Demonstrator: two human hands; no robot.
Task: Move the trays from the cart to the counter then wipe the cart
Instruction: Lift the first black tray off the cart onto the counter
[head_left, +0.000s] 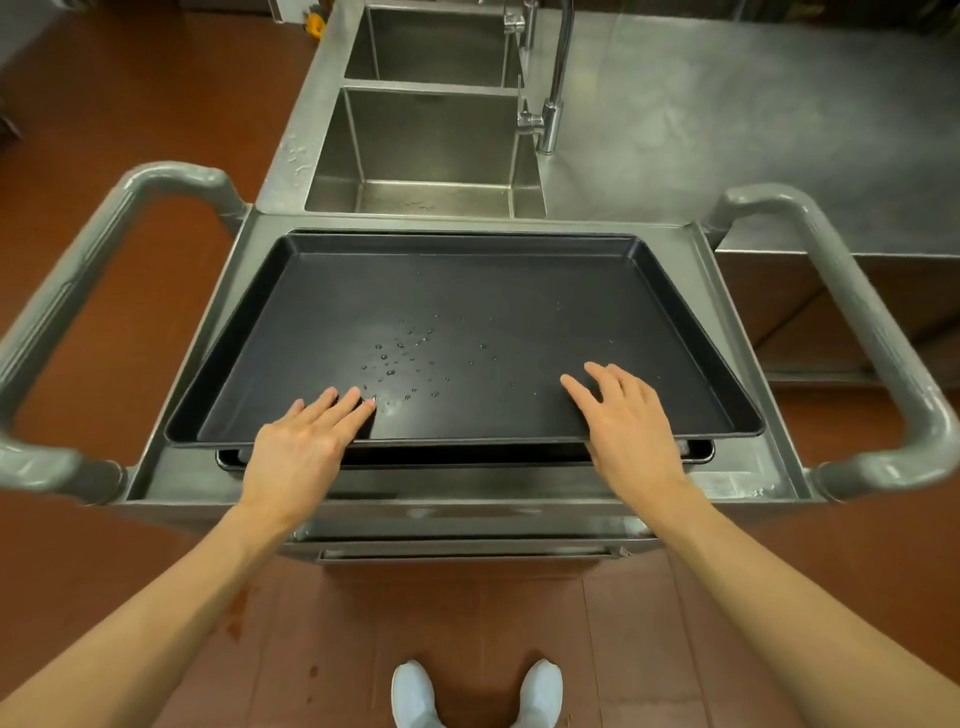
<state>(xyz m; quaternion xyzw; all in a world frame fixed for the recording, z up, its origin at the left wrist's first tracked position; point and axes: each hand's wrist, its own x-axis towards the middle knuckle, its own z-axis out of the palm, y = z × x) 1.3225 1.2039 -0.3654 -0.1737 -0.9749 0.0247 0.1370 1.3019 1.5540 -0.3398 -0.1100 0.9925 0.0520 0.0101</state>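
A black rectangular tray (519, 291) with water drops in its middle lies on top of a second black tray (467, 458), whose near edge shows beneath it. Both sit on the steel cart (737, 467). My left hand (304, 447) lies over the top tray's near rim, fingers straight and reaching into the tray. My right hand (628, 421) lies over the same rim further right, fingers spread and straight. Whether the thumbs hook under the rim is hidden. The steel counter (727, 130) stretches behind the cart to the right.
The cart has grey tubular handles at the left (67, 291) and right (878, 332). A double steel sink (415, 156) with a tall tap (556, 78) stands just behind the cart. Red-brown floor surrounds it, and my white shoes (478, 693) stand below.
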